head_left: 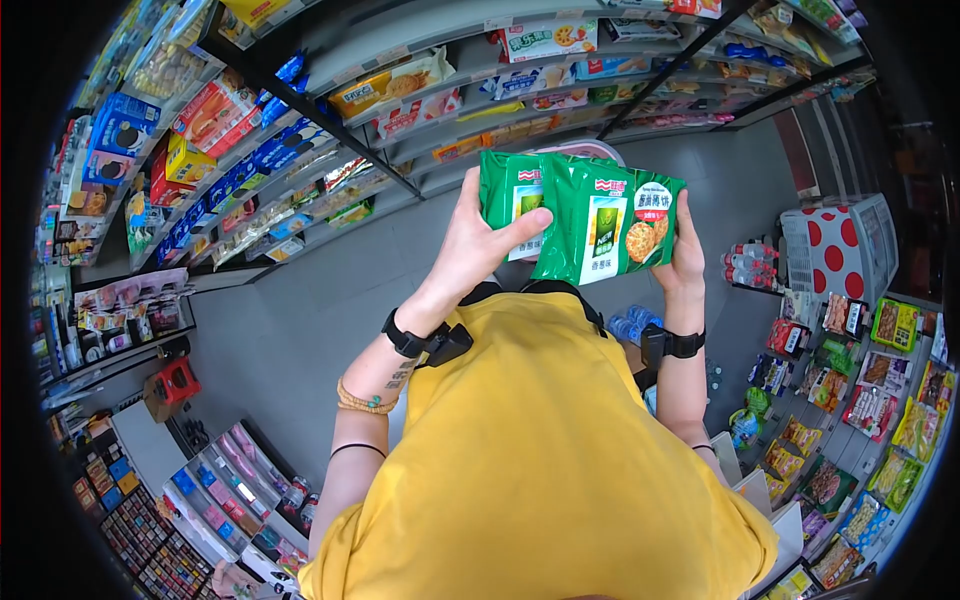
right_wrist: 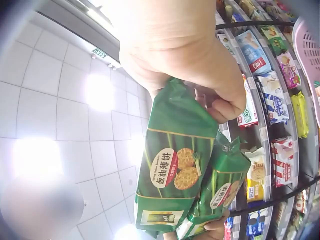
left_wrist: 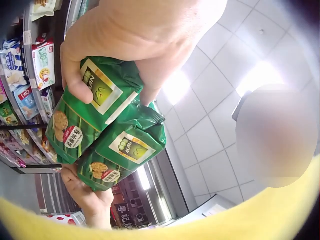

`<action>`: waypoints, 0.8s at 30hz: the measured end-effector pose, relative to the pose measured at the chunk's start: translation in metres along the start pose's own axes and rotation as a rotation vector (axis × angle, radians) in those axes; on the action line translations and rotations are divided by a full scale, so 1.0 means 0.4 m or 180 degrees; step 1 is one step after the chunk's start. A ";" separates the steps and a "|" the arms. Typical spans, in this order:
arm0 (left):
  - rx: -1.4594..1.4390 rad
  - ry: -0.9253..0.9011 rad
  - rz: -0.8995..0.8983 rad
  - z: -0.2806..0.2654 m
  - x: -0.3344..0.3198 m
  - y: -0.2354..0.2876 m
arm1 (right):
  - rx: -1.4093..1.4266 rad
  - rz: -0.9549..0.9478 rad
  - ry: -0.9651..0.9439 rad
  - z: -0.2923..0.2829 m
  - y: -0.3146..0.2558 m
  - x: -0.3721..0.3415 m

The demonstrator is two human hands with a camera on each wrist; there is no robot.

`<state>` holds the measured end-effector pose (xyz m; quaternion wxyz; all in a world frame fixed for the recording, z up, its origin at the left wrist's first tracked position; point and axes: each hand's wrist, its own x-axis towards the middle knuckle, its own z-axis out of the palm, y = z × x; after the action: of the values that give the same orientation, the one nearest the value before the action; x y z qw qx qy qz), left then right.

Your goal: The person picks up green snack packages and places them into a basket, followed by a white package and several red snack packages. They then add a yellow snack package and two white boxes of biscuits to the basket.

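Observation:
Two green packets of scallion crackers are held up together in front of the yellow shirt, side by side and overlapping in the head view. My left hand [head_left: 472, 245] grips the left cracker packet [head_left: 510, 205], its thumb lying across the front. At the far end of the right cracker packet [head_left: 625, 228], my right hand [head_left: 684, 258] holds the edge, with most of its fingers hidden behind. In the right wrist view that hand [right_wrist: 185, 60] pinches the crimped end of the nearer packet [right_wrist: 175, 155]. Printed crackers and a tall yellow-green label show on both wrappers.
Shelves of packaged snacks [head_left: 400, 85] run along the front and left. A pink basket [head_left: 597, 150] stands partly hidden behind the packets. To the right are a polka-dot freezer [head_left: 835, 250], bottled drinks [head_left: 750, 265] and another snack rack [head_left: 850, 420]. Grey floor [head_left: 320, 270] lies between.

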<state>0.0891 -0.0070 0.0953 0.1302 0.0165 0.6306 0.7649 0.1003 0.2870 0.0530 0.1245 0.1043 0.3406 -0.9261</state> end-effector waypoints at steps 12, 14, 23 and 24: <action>-0.0069 -0.0086 -0.0182 -0.003 0.006 -0.015 | -0.0052 -0.0038 0.0213 0.003 0.015 -0.014; -0.0130 -0.0159 -0.0193 -0.002 0.013 -0.019 | -0.0119 -0.0103 0.0262 0.005 0.017 -0.017; -0.0416 -0.0754 -0.0586 0.008 0.051 -0.139 | -0.0297 0.0012 0.0631 -0.036 0.047 -0.065; -0.0520 -0.0787 -0.0610 0.010 0.058 -0.159 | -0.0260 0.0104 0.0743 -0.037 0.052 -0.071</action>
<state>0.0788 0.0130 0.0311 0.2799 0.0396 0.5443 0.7898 0.1350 0.2860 0.0372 0.1032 0.2118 0.3885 -0.8908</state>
